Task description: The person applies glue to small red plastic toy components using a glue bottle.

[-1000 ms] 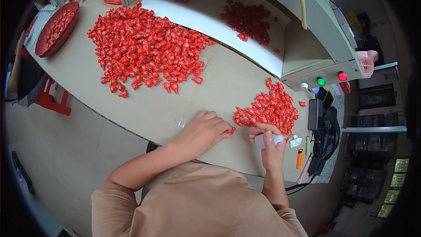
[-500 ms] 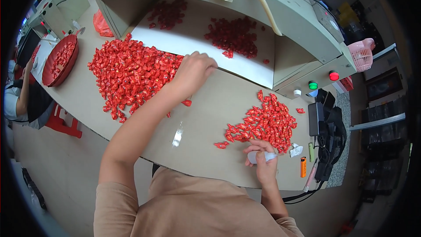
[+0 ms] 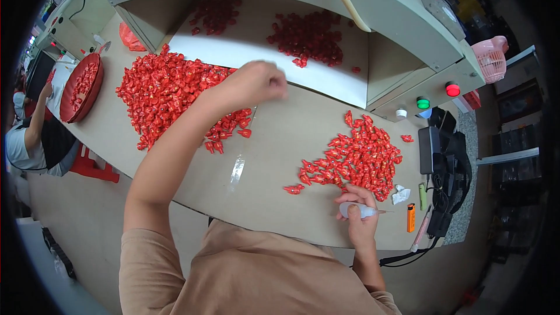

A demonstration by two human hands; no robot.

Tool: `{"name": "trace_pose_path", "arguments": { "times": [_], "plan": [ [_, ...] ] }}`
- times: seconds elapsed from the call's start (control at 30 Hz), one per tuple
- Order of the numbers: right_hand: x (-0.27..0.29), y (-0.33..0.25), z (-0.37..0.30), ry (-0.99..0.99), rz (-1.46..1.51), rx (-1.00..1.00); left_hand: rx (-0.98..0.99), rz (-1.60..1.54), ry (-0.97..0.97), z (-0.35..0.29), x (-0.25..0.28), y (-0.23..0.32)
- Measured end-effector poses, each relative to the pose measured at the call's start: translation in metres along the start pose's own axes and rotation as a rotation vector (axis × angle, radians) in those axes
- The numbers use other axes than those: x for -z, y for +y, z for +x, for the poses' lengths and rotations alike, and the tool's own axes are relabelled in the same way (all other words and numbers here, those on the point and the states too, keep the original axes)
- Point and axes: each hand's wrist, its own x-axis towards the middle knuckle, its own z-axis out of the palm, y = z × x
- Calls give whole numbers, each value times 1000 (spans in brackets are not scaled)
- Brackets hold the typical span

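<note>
My left hand (image 3: 260,86) hovers over the table in front of the shelf opening, its fingers curled together and smeared by motion. Anything between the fingertips is too small or blurred to make out. Below and left of it lies a large pile of small shiny red pieces (image 3: 157,90), partly covered by my forearm. In my right hand (image 3: 360,221) is a small translucent squeeze bottle (image 3: 357,210) with a thin needle tip, pointing right. The hand rests at the near edge of a smaller group of red pieces (image 3: 364,157), one of them (image 3: 293,189) lying apart on the left.
A grey machine housing (image 3: 402,52) spans the back, with dark red heaps (image 3: 309,38) on its white shelf (image 3: 251,46). On the right lie an orange lighter (image 3: 411,217), crumpled tissue (image 3: 401,194) and a black adapter (image 3: 430,149). A co-worker (image 3: 44,140) sits left beside a red basket (image 3: 81,87).
The view has shifted slightly. My left forearm has shifted, uncovering more red pieces at the near right edge of the large pile. My right hand still holds the squeeze bottle.
</note>
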Motion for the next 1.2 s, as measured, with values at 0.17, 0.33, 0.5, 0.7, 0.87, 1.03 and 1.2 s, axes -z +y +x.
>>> {"name": "trace_pose_path", "arguments": {
  "times": [0.17, 0.33, 0.5, 0.7, 0.87, 1.03, 1.2],
  "plan": [
    [-3, 0, 3, -19, -25, 46, -148, 213, -95, -87, 3, 11],
    [-25, -2, 3, -11, -70, 158, -117, 343, 18, -107, -7, 11],
    [-18, 4, -9, -221, -306, 229, -2, -352, 76, -127, -42, 42],
    [-40, -13, -17, -100, -80, 208, 194, -1583, 31, -173, -119, 55],
    [-47, -9, -17, -56, -98, 243, 187, -1966, 24, -188, -141, 59],
    [-50, -5, -12, 134, -124, 385, 225, -2021, 43, -187, -141, 60],
    [-60, -17, -8, 49, -75, 464, 202, -2107, -8, -186, -143, 54]
  ]
}}
